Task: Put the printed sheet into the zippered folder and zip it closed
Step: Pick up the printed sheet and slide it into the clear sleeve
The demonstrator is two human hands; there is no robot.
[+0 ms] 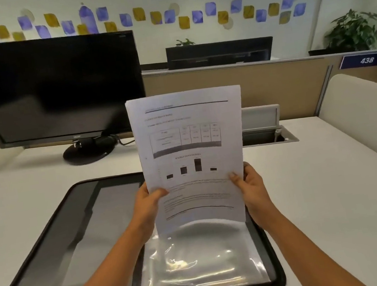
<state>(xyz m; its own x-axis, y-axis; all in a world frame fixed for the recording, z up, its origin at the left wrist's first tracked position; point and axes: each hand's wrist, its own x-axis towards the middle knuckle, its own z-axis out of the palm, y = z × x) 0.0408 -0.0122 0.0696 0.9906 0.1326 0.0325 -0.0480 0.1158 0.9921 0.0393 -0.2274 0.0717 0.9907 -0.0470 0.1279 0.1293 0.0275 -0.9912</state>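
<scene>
Printed sheet (192,157) stands upright above the open zippered folder (51,251), which lies at the surface's (338,193) near edge. Left hand (146,205) and right hand (251,186) each pinch a side (thumbs in front). Insertion is underway, I judge; next, lower its bottom edge into the clear sleeve (201,262).

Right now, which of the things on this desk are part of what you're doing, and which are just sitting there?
Part of the job:
printed sheet, held upright by left hand and right hand
zippered folder, lying open

Just sitting there:
monitor
desk cable hatch
potted plant
</scene>
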